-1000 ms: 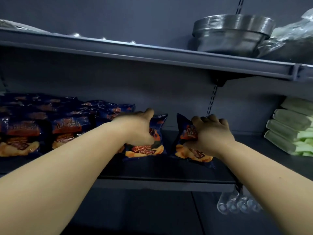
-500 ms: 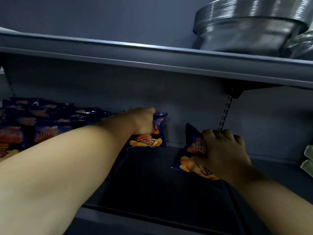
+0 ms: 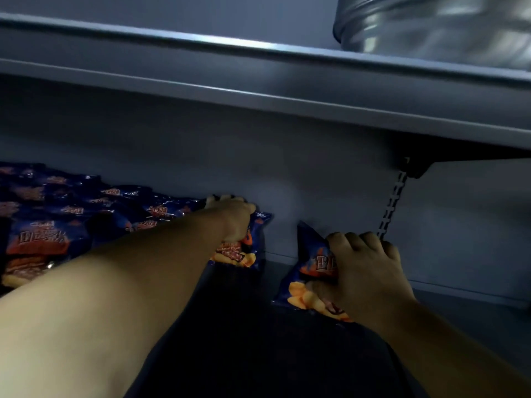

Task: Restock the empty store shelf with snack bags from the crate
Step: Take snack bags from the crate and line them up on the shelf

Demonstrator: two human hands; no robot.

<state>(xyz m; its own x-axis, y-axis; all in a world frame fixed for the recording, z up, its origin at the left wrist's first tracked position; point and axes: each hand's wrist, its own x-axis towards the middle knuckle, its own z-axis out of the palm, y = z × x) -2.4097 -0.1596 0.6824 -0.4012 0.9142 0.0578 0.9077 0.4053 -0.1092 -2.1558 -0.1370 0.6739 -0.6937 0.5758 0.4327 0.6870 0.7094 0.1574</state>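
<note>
Both hands grip upright snack bags at the shelf's [image 3: 258,354] back edge: left hand [image 3: 234,218] on one bag [image 3: 253,254] (beside the stocked row [image 3: 71,216]), right hand [image 3: 363,271] on another bag [image 3: 309,271], apart.

Dim, bluish light throughout. Flat grey metal back panel [image 3: 287,168] fills rear of bay, plain and matte. Grey metal upper shelf [image 3: 258,79] crosses frame overhead, slanting down toward right, front lip catching pale highlight. Black shelf bracket [image 3: 413,165] under it at right, hooked into slotted metal upright strip [image 3: 392,208] running down back panel. Stack of shiny ribbed metal bowls [image 3: 431,27] on upper shelf, top right, blurred. Dark lower shelf deck [image 3: 258,354] in deep shadow.
</note>
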